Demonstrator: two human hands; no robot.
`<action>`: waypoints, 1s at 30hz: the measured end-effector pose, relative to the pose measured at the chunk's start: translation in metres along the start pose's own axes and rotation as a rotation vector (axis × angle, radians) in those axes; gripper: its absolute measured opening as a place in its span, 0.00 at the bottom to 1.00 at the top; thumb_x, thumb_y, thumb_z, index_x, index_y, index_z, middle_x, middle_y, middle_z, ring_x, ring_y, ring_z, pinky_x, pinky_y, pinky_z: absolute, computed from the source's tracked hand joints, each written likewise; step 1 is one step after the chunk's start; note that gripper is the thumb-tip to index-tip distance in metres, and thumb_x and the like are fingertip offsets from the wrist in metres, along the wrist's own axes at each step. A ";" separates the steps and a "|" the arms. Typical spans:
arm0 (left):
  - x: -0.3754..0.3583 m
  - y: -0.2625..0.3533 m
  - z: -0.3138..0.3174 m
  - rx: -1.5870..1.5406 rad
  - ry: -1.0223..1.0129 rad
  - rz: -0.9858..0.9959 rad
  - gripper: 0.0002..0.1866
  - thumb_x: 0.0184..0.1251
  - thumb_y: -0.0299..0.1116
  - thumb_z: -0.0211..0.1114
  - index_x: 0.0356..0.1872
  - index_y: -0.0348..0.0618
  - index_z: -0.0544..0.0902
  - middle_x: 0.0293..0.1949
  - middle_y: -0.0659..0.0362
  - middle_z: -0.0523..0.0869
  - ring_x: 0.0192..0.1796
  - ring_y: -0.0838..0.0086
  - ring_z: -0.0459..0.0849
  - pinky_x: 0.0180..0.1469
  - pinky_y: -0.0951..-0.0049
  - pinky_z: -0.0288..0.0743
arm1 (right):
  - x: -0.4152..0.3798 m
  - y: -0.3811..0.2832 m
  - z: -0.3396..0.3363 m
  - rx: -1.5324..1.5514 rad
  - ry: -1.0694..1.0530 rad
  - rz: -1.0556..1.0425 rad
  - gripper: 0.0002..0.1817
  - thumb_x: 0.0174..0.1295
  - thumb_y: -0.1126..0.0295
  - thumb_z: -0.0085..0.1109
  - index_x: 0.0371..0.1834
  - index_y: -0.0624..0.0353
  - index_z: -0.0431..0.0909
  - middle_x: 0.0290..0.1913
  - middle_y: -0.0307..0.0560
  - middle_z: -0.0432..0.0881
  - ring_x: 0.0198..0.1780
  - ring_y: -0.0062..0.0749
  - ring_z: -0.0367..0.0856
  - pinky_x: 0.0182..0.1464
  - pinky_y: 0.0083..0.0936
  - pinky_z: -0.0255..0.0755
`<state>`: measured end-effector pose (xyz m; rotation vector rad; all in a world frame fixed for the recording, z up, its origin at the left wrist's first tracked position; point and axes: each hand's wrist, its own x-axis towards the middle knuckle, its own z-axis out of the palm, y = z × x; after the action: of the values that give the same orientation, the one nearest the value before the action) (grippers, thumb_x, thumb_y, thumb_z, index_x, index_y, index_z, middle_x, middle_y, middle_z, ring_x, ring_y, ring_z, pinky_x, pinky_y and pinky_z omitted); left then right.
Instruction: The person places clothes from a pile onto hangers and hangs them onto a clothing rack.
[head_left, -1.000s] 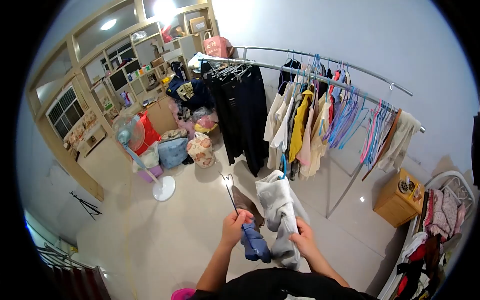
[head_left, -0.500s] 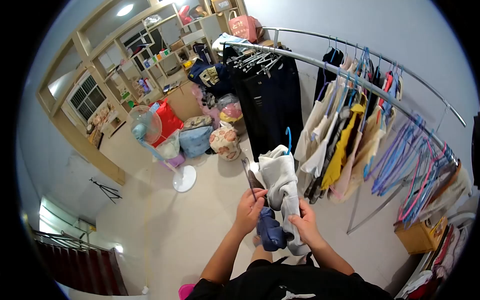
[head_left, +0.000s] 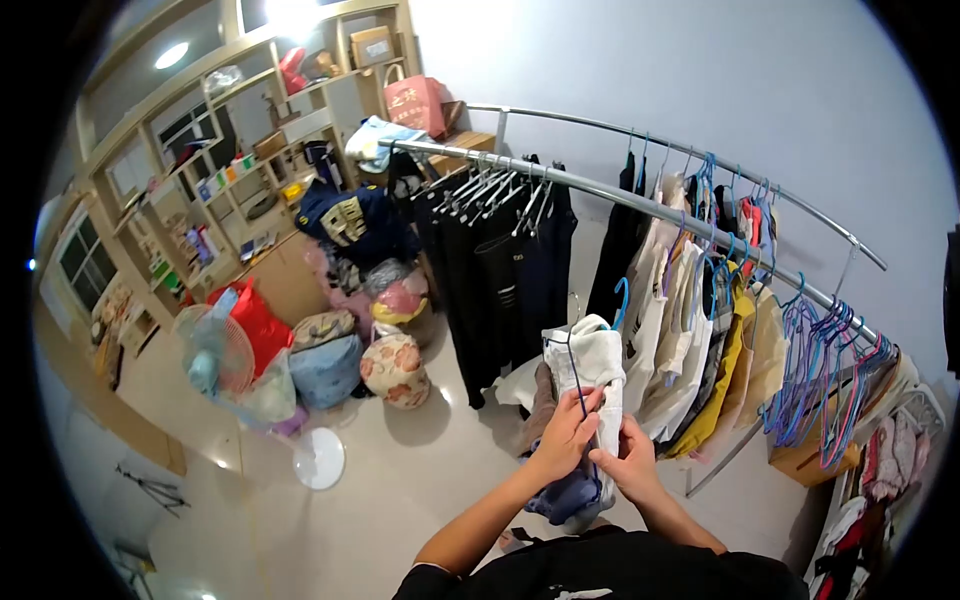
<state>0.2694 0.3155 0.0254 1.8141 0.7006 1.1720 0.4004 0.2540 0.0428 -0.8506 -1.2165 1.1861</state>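
Observation:
In front of my body, a white garment (head_left: 598,362) hangs over the other clothes, with a blue hanger hook (head_left: 622,300) rising above it. My left hand (head_left: 566,438) is closed around a thin dark hanger (head_left: 573,362), which lies across the front of the white garment. My right hand (head_left: 630,460) grips the white garment's right side lower down, its thumb on the front. A bunched dark blue garment (head_left: 562,498) hangs beneath my left hand, and brownish cloth (head_left: 538,410) shows to its left. The lower ends of the clothes are partly hidden by my hands.
A metal clothes rack (head_left: 640,207) runs ahead, carrying black trousers (head_left: 495,265), shirts (head_left: 680,330) and bare hangers (head_left: 815,370) at the right. A fan (head_left: 318,460), a flowered bag (head_left: 394,368) and other bags stand left. Shelves (head_left: 235,150) line the back.
My view has turned right, towards the rack. The dark hanger has moved from beside the white garment to across its front, and my hands are closer together.

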 end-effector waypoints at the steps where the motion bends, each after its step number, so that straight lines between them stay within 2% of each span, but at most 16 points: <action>1: 0.012 -0.009 -0.007 0.021 -0.033 0.039 0.22 0.69 0.37 0.46 0.61 0.39 0.67 0.57 0.50 0.66 0.60 0.63 0.65 0.61 0.70 0.58 | 0.011 0.001 0.004 0.037 0.052 0.026 0.25 0.50 0.75 0.64 0.52 0.64 0.67 0.49 0.42 0.70 0.50 0.23 0.70 0.53 0.22 0.65; 2: 0.026 -0.016 -0.011 0.014 -0.057 0.044 0.22 0.69 0.37 0.46 0.61 0.39 0.67 0.57 0.50 0.66 0.60 0.63 0.65 0.61 0.70 0.58 | 0.022 0.001 0.005 0.036 0.077 0.020 0.25 0.50 0.75 0.64 0.52 0.64 0.67 0.49 0.42 0.70 0.50 0.23 0.70 0.53 0.22 0.65; 4: 0.052 -0.027 -0.014 -0.065 -0.105 0.020 0.23 0.69 0.37 0.45 0.63 0.40 0.64 0.57 0.51 0.65 0.59 0.63 0.65 0.61 0.71 0.57 | 0.045 0.001 -0.001 -0.048 0.159 0.133 0.25 0.48 0.75 0.65 0.50 0.64 0.67 0.43 0.41 0.74 0.45 0.21 0.73 0.47 0.20 0.68; 6: 0.076 -0.040 -0.012 -0.104 -0.168 -0.008 0.24 0.70 0.37 0.45 0.65 0.42 0.62 0.57 0.51 0.64 0.59 0.63 0.64 0.62 0.72 0.56 | 0.071 0.005 -0.011 -0.177 0.268 0.206 0.21 0.45 0.76 0.62 0.45 0.66 0.70 0.36 0.40 0.76 0.36 0.20 0.74 0.39 0.19 0.70; 8: 0.104 -0.063 -0.009 -0.051 -0.239 -0.017 0.24 0.69 0.37 0.45 0.65 0.42 0.62 0.56 0.51 0.64 0.58 0.63 0.64 0.62 0.72 0.55 | 0.094 0.020 -0.025 -0.120 0.346 0.204 0.19 0.43 0.76 0.61 0.42 0.67 0.72 0.35 0.40 0.77 0.35 0.20 0.74 0.38 0.18 0.70; 10: 0.132 -0.090 -0.010 0.012 -0.308 0.058 0.25 0.69 0.37 0.46 0.66 0.43 0.61 0.54 0.50 0.66 0.58 0.63 0.63 0.62 0.72 0.55 | 0.116 0.036 -0.038 -0.100 0.393 0.205 0.19 0.43 0.76 0.60 0.42 0.67 0.73 0.35 0.40 0.77 0.35 0.20 0.74 0.38 0.18 0.70; 12: 0.163 -0.108 -0.016 0.084 -0.398 -0.014 0.20 0.70 0.40 0.48 0.55 0.37 0.71 0.52 0.44 0.69 0.59 0.58 0.64 0.59 0.66 0.59 | 0.142 0.043 -0.051 -0.067 0.450 0.208 0.19 0.43 0.77 0.60 0.42 0.68 0.73 0.34 0.41 0.77 0.35 0.20 0.74 0.38 0.18 0.69; 13: 0.178 -0.102 -0.020 0.092 -0.421 -0.061 0.19 0.69 0.41 0.49 0.47 0.33 0.75 0.50 0.42 0.71 0.57 0.54 0.66 0.57 0.65 0.62 | 0.152 0.046 -0.052 -0.062 0.478 0.197 0.19 0.42 0.77 0.59 0.41 0.68 0.73 0.34 0.41 0.77 0.35 0.20 0.74 0.38 0.18 0.69; 14: 0.193 -0.115 -0.025 0.134 -0.461 -0.055 0.19 0.69 0.41 0.49 0.42 0.32 0.77 0.48 0.43 0.72 0.53 0.54 0.70 0.55 0.66 0.64 | 0.161 0.051 -0.055 -0.063 0.506 0.181 0.19 0.42 0.77 0.58 0.41 0.68 0.74 0.34 0.41 0.77 0.35 0.20 0.74 0.38 0.18 0.69; 16: 0.224 -0.122 -0.029 0.161 -0.487 -0.052 0.19 0.69 0.41 0.49 0.36 0.31 0.78 0.44 0.44 0.74 0.48 0.56 0.73 0.51 0.67 0.66 | 0.184 0.069 -0.068 -0.021 0.513 0.132 0.19 0.42 0.77 0.58 0.41 0.70 0.73 0.34 0.42 0.78 0.35 0.20 0.74 0.39 0.19 0.69; 17: 0.239 -0.130 -0.029 0.187 -0.484 -0.057 0.16 0.69 0.36 0.50 0.30 0.30 0.77 0.36 0.51 0.74 0.41 0.63 0.73 0.46 0.71 0.67 | 0.197 0.077 -0.073 -0.061 0.520 0.112 0.19 0.42 0.76 0.58 0.41 0.70 0.73 0.34 0.43 0.78 0.35 0.21 0.74 0.38 0.20 0.69; 18: 0.253 -0.136 -0.028 0.164 -0.484 -0.082 0.16 0.68 0.35 0.53 0.29 0.30 0.79 0.35 0.51 0.75 0.39 0.64 0.75 0.43 0.72 0.68 | 0.210 0.081 -0.076 -0.105 0.526 0.091 0.19 0.42 0.76 0.57 0.41 0.71 0.73 0.34 0.43 0.78 0.35 0.22 0.74 0.38 0.21 0.69; 21: 0.281 -0.174 -0.014 0.082 -0.392 -0.170 0.15 0.66 0.34 0.54 0.29 0.29 0.80 0.38 0.51 0.78 0.38 0.66 0.77 0.42 0.72 0.69 | 0.247 0.086 -0.091 -0.212 0.531 0.103 0.18 0.42 0.74 0.58 0.39 0.71 0.73 0.32 0.45 0.78 0.34 0.24 0.74 0.38 0.22 0.70; 23: 0.295 -0.207 -0.004 -0.057 -0.081 -0.317 0.16 0.64 0.36 0.54 0.28 0.30 0.81 0.40 0.46 0.81 0.42 0.61 0.80 0.44 0.70 0.70 | 0.272 0.086 -0.101 -0.329 0.468 0.096 0.15 0.44 0.73 0.60 0.36 0.69 0.74 0.30 0.44 0.77 0.32 0.24 0.73 0.38 0.23 0.69; 28: 0.345 -0.222 -0.017 -0.018 -0.064 -0.183 0.15 0.63 0.34 0.53 0.28 0.29 0.81 0.40 0.45 0.82 0.40 0.62 0.81 0.43 0.70 0.71 | 0.323 0.074 -0.113 -0.334 0.465 0.105 0.09 0.47 0.74 0.59 0.30 0.67 0.72 0.28 0.41 0.76 0.30 0.23 0.71 0.35 0.22 0.67; 30: 0.361 -0.226 -0.032 -0.022 0.008 -0.162 0.13 0.62 0.30 0.54 0.27 0.29 0.81 0.36 0.49 0.83 0.38 0.68 0.81 0.41 0.75 0.71 | 0.341 0.081 -0.125 -0.216 0.332 0.212 0.08 0.47 0.75 0.58 0.29 0.67 0.73 0.29 0.40 0.75 0.32 0.21 0.70 0.35 0.20 0.66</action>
<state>0.3844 0.7257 -0.0058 1.7021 0.8201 1.0762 0.4857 0.6159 0.0222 -1.3089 -1.0085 1.0377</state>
